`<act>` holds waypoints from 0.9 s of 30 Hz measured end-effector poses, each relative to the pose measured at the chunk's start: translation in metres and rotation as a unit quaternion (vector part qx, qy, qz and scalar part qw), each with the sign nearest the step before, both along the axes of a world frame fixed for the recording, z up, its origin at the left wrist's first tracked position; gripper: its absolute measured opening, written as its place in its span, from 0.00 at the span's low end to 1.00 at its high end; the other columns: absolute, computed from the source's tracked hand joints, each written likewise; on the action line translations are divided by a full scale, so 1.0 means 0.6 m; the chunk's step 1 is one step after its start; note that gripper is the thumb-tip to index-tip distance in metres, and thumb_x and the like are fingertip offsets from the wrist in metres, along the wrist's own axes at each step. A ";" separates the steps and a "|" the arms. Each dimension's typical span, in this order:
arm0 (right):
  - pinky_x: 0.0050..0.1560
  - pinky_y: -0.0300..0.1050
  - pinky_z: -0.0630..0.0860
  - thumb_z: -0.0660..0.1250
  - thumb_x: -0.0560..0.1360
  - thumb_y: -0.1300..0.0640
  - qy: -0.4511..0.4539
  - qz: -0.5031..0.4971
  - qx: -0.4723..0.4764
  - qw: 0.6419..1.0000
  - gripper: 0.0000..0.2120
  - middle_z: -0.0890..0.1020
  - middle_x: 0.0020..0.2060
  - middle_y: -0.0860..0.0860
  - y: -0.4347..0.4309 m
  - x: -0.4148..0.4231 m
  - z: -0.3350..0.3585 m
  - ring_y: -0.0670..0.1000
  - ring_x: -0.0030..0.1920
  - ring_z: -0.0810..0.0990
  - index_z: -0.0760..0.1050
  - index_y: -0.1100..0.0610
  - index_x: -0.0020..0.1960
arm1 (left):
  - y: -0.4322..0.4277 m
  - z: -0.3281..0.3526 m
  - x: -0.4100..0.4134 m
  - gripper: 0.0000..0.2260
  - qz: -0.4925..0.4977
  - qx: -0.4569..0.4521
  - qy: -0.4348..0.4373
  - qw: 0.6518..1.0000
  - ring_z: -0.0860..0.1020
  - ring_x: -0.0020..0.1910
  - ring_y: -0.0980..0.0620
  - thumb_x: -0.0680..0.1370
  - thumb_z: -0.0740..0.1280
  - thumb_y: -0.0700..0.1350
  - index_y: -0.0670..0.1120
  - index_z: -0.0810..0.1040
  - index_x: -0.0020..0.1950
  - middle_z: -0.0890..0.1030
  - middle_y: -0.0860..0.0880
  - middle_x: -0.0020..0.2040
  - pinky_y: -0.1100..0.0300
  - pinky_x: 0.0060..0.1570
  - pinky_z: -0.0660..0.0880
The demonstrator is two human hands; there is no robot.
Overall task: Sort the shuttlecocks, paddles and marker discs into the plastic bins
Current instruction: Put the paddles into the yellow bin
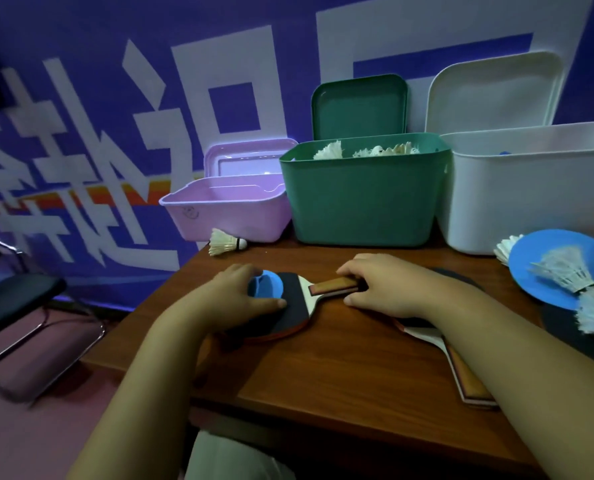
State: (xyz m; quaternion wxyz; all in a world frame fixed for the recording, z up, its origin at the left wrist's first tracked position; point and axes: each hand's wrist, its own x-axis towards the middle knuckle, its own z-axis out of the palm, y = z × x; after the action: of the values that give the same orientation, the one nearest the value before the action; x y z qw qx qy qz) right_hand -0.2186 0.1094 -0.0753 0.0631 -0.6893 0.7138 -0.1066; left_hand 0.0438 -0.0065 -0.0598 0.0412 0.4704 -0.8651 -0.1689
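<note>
- Left hand [235,294] curls its fingers around a small blue plastic marker disc [265,286] on the black-rubber wooden paddle [297,301].
- Right hand [387,285] wraps its fingers round that paddle's handle on the brown wooden table [323,368].

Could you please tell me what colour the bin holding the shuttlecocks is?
Dark green: it is the middle bin, clearest in the head view.

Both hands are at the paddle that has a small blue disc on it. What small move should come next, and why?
Probably the left hand should lift the small blue disc off the paddle first. The disc lies on the paddle's black face with that hand around it, while the right hand grips the handle; raising the paddle now might let the disc slide off.
</note>
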 end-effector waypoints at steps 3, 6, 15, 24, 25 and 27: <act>0.67 0.49 0.74 0.70 0.81 0.45 -0.004 0.004 -0.006 1.000 0.22 0.77 0.64 0.42 0.000 -0.001 -0.005 0.47 0.64 0.76 0.74 0.43 0.74 | 0.003 -0.022 0.008 0.35 0.002 -0.009 0.032 0.999 0.73 0.66 0.53 0.74 0.70 0.69 0.55 0.70 0.77 0.71 0.54 0.73 0.52 0.68 0.73; 0.65 0.50 0.76 0.70 0.81 0.47 -0.016 0.010 -0.013 1.000 0.18 0.78 0.60 0.40 0.002 -0.003 -0.008 0.45 0.60 0.77 0.77 0.42 0.70 | 0.009 -0.029 0.013 0.30 0.007 -0.041 0.065 0.997 0.74 0.60 0.56 0.76 0.71 0.66 0.54 0.74 0.74 0.74 0.55 0.69 0.57 0.60 0.74; 0.62 0.47 0.76 0.70 0.81 0.47 -0.044 0.019 -0.019 0.999 0.16 0.76 0.57 0.38 0.009 -0.004 -0.013 0.42 0.58 0.76 0.77 0.40 0.68 | 0.031 -0.023 0.005 0.10 0.029 -0.142 0.137 0.980 0.81 0.40 0.50 0.81 0.65 0.51 0.49 0.83 0.46 0.82 0.49 0.41 0.45 0.41 0.81; 0.57 0.42 0.71 0.65 0.82 0.39 -0.077 0.065 -0.048 0.994 0.10 0.76 0.54 0.39 0.021 0.000 -0.009 0.40 0.57 0.72 0.76 0.39 0.62 | 0.018 -0.004 0.012 0.13 0.045 -0.232 0.119 0.964 0.80 0.57 0.46 0.82 0.69 0.41 0.48 0.78 0.67 0.82 0.46 0.58 0.54 0.55 0.78; 0.55 0.41 0.71 0.64 0.83 0.39 -0.082 0.065 -0.056 0.993 0.10 0.76 0.53 0.38 0.022 0.000 -0.007 0.40 0.56 0.73 0.76 0.39 0.62 | 0.017 -0.001 0.014 0.15 0.049 -0.224 0.119 0.966 0.80 0.59 0.46 0.82 0.70 0.41 0.49 0.78 0.68 0.82 0.46 0.60 0.54 0.56 0.79; 0.50 0.39 0.70 0.63 0.84 0.40 -0.100 0.061 -0.074 0.990 0.09 0.78 0.52 0.38 0.024 0.002 -0.004 0.38 0.53 0.75 0.76 0.39 0.61 | 0.016 0.006 0.019 0.13 0.049 -0.203 0.149 0.967 0.80 0.56 0.49 0.83 0.69 0.45 0.51 0.79 0.68 0.82 0.47 0.59 0.58 0.51 0.78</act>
State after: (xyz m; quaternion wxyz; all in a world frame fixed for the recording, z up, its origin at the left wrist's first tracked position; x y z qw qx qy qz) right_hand -0.2176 0.1236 -0.0780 0.0888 -0.7200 0.6510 -0.2235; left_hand 0.0550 0.0028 -0.0561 0.2723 0.4639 -0.8412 -0.0555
